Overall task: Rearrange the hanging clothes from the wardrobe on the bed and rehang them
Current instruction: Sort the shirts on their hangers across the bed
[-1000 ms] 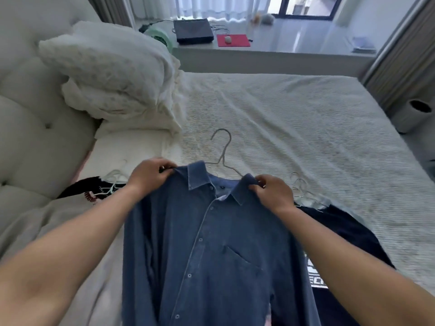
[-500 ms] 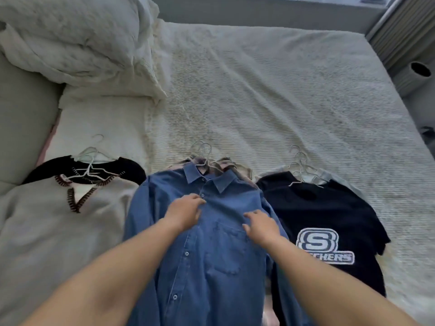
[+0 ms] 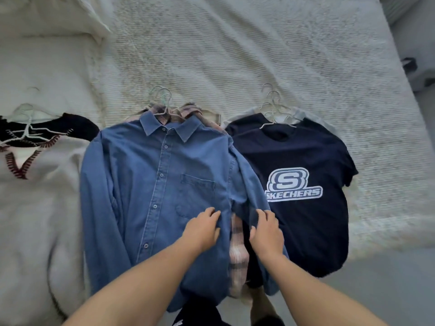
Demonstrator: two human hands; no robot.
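A blue denim shirt (image 3: 150,184) lies on top of the middle pile on the bed (image 3: 259,55), its wire hangers (image 3: 161,100) pointing away from me. Under it shows a plaid garment (image 3: 237,252). My left hand (image 3: 202,228) rests flat on the shirt's lower front beside the pocket. My right hand (image 3: 267,230) lies on the shirt's right sleeve, fingers slightly bent over the cloth. To the right sits a navy T-shirt (image 3: 303,161) with a white logo, on its own hangers (image 3: 273,107). At the left lies a white sweater (image 3: 35,196) over a black garment.
White pillows (image 3: 47,17) lie at the far left of the bed. The bed's right edge and the floor (image 3: 419,114) show at the right. A dark item (image 3: 200,314) sits at the bottom edge between my arms.
I laid the blue shirt onto the middle pile and let go of its collar. Both hands have slid down the shirt towards its lower right side. The view has tilted down.
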